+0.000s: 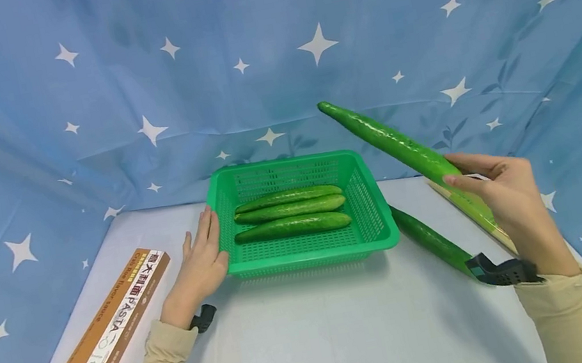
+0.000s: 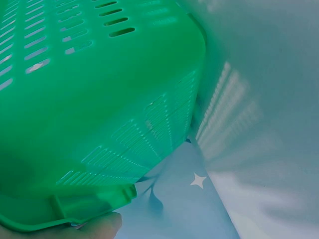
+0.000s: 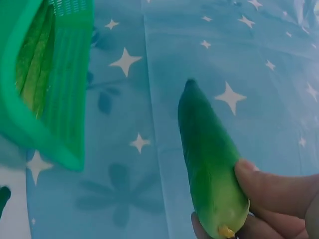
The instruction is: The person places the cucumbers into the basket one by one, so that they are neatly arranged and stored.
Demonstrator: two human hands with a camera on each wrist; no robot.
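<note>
Blue starred curtain (image 1: 236, 3): hung behind and to both sides of the work area.
Table (image 1: 318, 332): white; in use as the support for the basket and loose goods.
Green basket (image 1: 310, 256): perforated, set upright near the curtain; loaded with three cucumbers, with bare base along the front side.
Pasta box (image 1: 105, 340): laid aslant at the left; apparently not involved in this step.
Held cucumber (image 1: 389, 141): raised clear of the table, right of the basket; slanted up and away from the right grip. Step in hand, by judgement: transfer into the basket, not yet complete. Next move calls for: swing left over the basket, turn parallel to the row, lower onto the bare base, release.
Loose cucumber (image 1: 430, 241): on the table just right of the basket, partly hidden by the right wrist strap (image 1: 508, 273); probably next in order for the same handling.
Basket cucumbers (image 1: 290, 209): laid side by side, lengthwise.
Right grip (image 1: 508, 188): closed on the held cucumber near one end, between thumb and fingers. Maintain until lowered.
Left grip (image 1: 202, 259): not closed; fingers extended against the basket's left rim, presumably for steadying. Keep in place during loading.
</note>
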